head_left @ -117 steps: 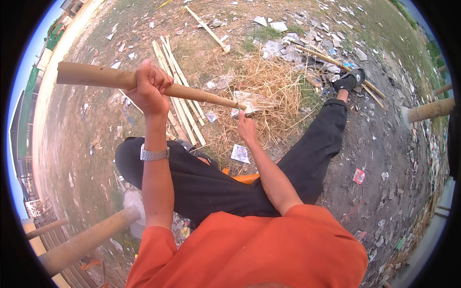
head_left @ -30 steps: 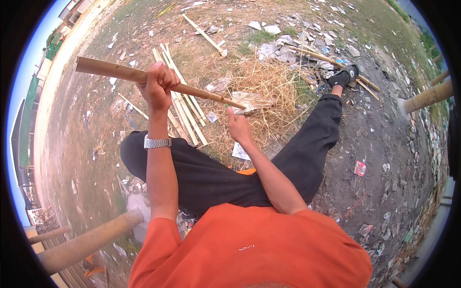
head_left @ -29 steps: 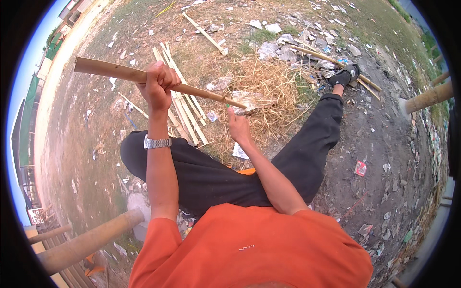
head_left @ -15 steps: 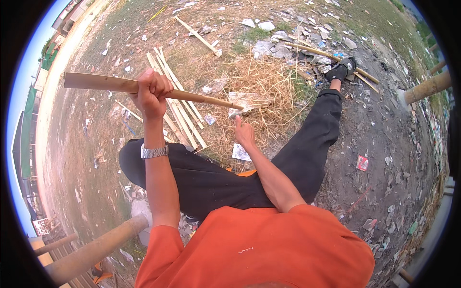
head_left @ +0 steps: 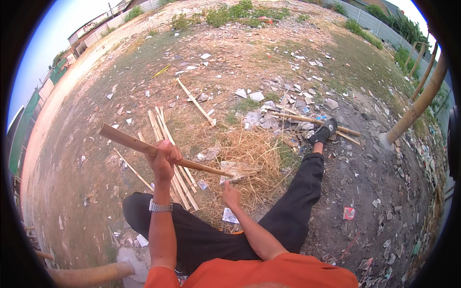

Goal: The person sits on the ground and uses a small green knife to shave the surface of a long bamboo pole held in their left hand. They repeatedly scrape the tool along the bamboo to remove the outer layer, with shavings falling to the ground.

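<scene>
My left hand point(head_left: 164, 157) is wrapped round a split bamboo strip point(head_left: 127, 139), holding it by its wide part. The strip slants down to the right, its narrow end above a heap of dry straw point(head_left: 261, 151). Just below that narrow end is my right hand point(head_left: 232, 196), with its fingers curled and one finger pointing toward the tip. Whatever the right hand may hold is hidden. A metal-banded watch point(head_left: 161, 206) is on my left wrist. Beyond my left hand, several pale bamboo strips point(head_left: 154, 125) lie side by side on the ground.
My right leg stretches out to a dark shoe point(head_left: 325, 130) beside a bamboo pole point(head_left: 297, 118) lying on rubble. Thick bamboo posts stand at the right point(head_left: 422, 96) and lower left point(head_left: 91, 275). A white paper point(head_left: 230, 215) lies between my legs, and a red packet point(head_left: 348, 213) lies at right.
The view has tilted up, showing more ground and a far wall. The strip now slants more steeply, its wide end higher than its narrow end. Both hands keep their places on and near it.
</scene>
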`<state>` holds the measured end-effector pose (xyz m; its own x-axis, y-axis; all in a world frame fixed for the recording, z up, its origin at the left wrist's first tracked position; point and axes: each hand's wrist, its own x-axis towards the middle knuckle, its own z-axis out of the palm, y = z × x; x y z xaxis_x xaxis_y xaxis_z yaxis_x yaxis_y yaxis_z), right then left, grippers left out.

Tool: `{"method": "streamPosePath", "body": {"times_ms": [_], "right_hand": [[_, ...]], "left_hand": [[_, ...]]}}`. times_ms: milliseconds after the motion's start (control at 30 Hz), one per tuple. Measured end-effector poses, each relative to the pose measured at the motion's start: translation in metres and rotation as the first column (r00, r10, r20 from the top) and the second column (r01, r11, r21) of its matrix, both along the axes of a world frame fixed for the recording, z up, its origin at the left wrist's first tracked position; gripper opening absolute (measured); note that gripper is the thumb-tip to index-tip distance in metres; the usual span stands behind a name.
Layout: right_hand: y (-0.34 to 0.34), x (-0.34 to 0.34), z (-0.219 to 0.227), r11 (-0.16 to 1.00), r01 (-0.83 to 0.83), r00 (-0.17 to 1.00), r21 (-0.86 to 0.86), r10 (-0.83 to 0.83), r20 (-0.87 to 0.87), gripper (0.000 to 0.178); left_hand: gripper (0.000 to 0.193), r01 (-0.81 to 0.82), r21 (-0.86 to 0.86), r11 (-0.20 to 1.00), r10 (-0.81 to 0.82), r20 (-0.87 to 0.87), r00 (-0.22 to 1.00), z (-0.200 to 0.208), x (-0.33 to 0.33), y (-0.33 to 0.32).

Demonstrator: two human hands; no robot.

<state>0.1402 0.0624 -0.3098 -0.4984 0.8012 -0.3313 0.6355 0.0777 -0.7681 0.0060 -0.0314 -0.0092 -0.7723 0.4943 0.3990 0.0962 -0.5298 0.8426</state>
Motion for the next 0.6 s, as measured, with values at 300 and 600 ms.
{"method": "streamPosePath", "body": {"times_ms": [300, 600], "right_hand": [[0.007, 0.016, 0.024, 0.989, 0.014, 0.999, -0.148, -0.019, -0.032, 0.084], [0.003, 0.016, 0.005, 0.989, -0.025, 0.995, -0.148, 0.038, 0.088, 0.079]], "left_hand": [[0.038, -0.032, 0.01, 0.999, 0.032, -0.008, 0.999, -0.001, 0.0, -0.006], [0.039, 0.007, 0.026, 1.0, -0.007, 0.011, 1.0, 0.002, 0.004, -0.005]]}}
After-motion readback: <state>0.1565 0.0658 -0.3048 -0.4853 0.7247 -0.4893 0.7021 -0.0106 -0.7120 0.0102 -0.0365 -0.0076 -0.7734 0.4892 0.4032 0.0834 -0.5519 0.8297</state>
